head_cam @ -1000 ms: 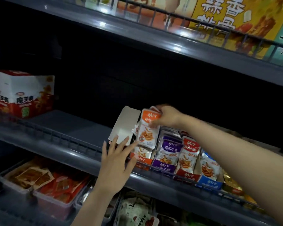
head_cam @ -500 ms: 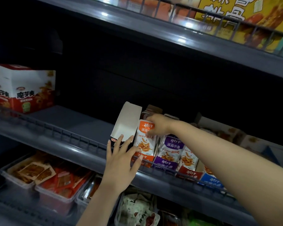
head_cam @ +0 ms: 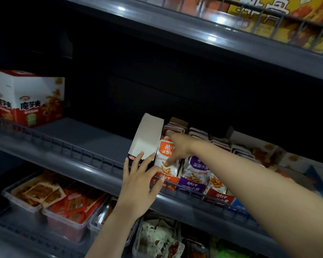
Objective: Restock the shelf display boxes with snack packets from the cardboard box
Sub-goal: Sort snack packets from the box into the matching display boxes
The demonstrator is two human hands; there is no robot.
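While it stands upright at the front of the orange display box, the orange snack packet occupies the middle shelf, behind the wire rail. Right hand: laid over the packet's top, fingers down its printed face; thumb hidden, so pinch or plain press cannot be told. Left hand: flat, fingers straight and spread, touching the box's dark front corner beneath the raised white flap. Adjacent right: purple packet. Far left: red-and-white carton. Shelf below: clear tubs, possibly of sachets
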